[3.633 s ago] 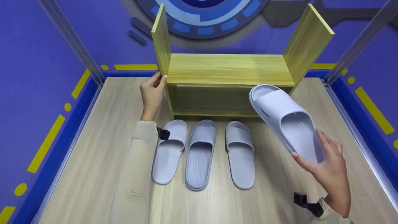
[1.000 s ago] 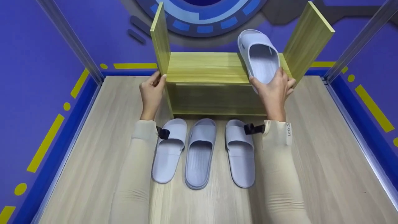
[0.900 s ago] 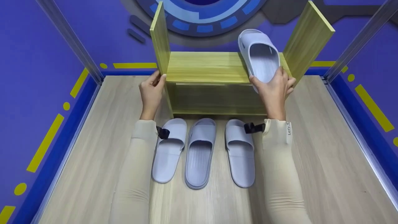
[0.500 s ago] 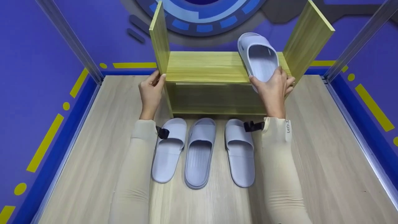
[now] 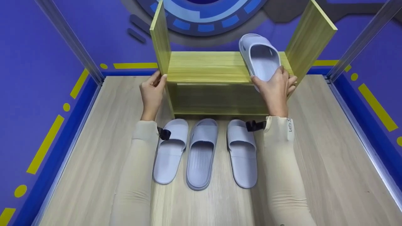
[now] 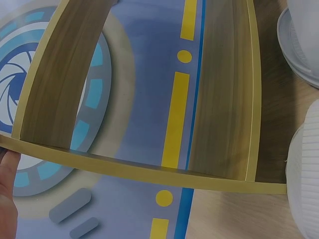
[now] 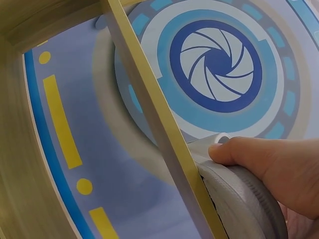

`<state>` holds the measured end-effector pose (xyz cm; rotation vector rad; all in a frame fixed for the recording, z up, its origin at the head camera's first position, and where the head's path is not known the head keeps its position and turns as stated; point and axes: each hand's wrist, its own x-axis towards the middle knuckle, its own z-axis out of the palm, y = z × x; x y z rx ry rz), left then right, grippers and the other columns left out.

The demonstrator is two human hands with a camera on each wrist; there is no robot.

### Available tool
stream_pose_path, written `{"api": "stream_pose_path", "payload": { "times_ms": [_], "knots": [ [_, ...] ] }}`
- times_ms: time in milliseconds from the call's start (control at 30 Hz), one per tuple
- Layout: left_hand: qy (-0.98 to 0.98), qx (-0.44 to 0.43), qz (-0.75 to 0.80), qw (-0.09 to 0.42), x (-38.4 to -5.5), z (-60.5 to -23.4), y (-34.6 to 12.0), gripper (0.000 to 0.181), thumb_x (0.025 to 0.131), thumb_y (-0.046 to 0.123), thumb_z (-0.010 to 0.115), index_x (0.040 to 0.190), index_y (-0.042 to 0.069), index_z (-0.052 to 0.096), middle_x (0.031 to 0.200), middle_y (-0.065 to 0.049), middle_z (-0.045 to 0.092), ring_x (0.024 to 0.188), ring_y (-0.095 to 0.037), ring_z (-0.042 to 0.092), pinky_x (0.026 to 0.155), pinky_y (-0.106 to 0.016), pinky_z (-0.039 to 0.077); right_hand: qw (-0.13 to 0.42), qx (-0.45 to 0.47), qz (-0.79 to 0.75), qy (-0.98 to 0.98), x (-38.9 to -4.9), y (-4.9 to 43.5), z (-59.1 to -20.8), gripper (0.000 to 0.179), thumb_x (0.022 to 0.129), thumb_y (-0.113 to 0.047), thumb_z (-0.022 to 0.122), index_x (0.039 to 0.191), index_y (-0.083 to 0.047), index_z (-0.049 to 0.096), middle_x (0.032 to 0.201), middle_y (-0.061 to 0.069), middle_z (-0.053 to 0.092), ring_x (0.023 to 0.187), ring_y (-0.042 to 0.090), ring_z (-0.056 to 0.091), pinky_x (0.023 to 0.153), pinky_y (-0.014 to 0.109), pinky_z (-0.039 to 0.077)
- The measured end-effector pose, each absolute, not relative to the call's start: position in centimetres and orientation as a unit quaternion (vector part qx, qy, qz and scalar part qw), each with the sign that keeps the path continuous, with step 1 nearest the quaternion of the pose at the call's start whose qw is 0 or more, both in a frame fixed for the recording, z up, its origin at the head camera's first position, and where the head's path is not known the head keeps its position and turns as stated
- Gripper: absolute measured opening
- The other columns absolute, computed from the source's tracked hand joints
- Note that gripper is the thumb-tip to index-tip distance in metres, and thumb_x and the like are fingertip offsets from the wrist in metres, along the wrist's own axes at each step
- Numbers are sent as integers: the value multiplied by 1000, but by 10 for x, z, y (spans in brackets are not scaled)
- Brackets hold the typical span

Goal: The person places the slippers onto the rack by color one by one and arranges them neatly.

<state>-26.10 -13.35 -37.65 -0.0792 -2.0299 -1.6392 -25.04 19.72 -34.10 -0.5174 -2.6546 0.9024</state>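
My right hand (image 5: 274, 91) grips the heel end of a grey slide slipper (image 5: 257, 42), thumb on one side and fingers on the other. That slipper lies toe-to-the-back over the right part of the wooden shoe rack's upper board (image 5: 204, 66); in the right wrist view the slipper (image 7: 234, 199) meets the board's front edge. On the left, my left hand (image 5: 152, 94) pinches the rack's left side panel (image 5: 160, 44) between thumb and fingers. Three more grey slippers stand on the floor before the rack: left (image 5: 169, 153), middle (image 5: 202, 153) and right (image 5: 241, 153).
The rack's right side panel (image 5: 312, 40) rises beside the held slipper. A lower board (image 5: 220, 113) sits near the floor (image 5: 94, 163). Blue printed walls (image 5: 34, 78) enclose the space at the back and both sides.
From the front right, my right hand has carried the slipper up and back onto the upper board. Lately its toe has dipped slightly. My left hand has kept its hold.
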Motion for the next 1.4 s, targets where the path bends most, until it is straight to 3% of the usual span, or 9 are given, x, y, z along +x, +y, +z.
{"api": "stream_pose_path", "payload": {
  "times_ms": [200, 633, 867, 1167, 1400],
  "knots": [
    [-754, -26, -602, 261, -260, -375, -133, 34, 91, 8, 65, 122, -5, 62, 118, -22, 65, 104, -28, 67, 86, -28, 56, 146, -178, 311, -922, -252, 197, -341, 94, 76, -50, 73, 144, 2, 35, 143, 25, 41, 128, 40, 27, 104, 54, 23],
    [-747, -43, -604, 274, -282, -401, -143, 34, 90, 17, 68, 121, 3, 66, 115, -14, 69, 98, -19, 69, 81, -23, 57, 139, -183, 308, -923, -253, 196, -342, 100, 77, -51, 72, 149, 2, 27, 146, 26, 36, 130, 40, 24, 106, 54, 23],
    [-748, -46, -603, 275, -280, -400, -142, 36, 90, 18, 69, 122, 2, 65, 117, -16, 68, 100, -20, 69, 83, -26, 57, 140, -185, 309, -922, -251, 197, -341, 106, 77, -53, 72, 152, 1, 19, 148, 26, 34, 131, 41, 24, 107, 54, 23],
    [-740, -41, -617, 264, -281, -400, -141, 36, 89, 14, 68, 123, 2, 64, 120, -17, 66, 104, -22, 68, 87, -28, 56, 151, -171, 298, -927, -248, 198, -342, 105, 78, -55, 70, 151, 2, 20, 147, 28, 35, 130, 43, 26, 108, 54, 24],
    [-750, -36, -606, 264, -268, -385, -136, 34, 91, 8, 65, 123, -4, 62, 119, -21, 65, 105, -27, 67, 87, -30, 56, 145, -168, 300, -928, -246, 198, -341, 106, 79, -56, 70, 152, 2, 19, 148, 28, 33, 131, 42, 26, 109, 52, 24]
  ]
}}
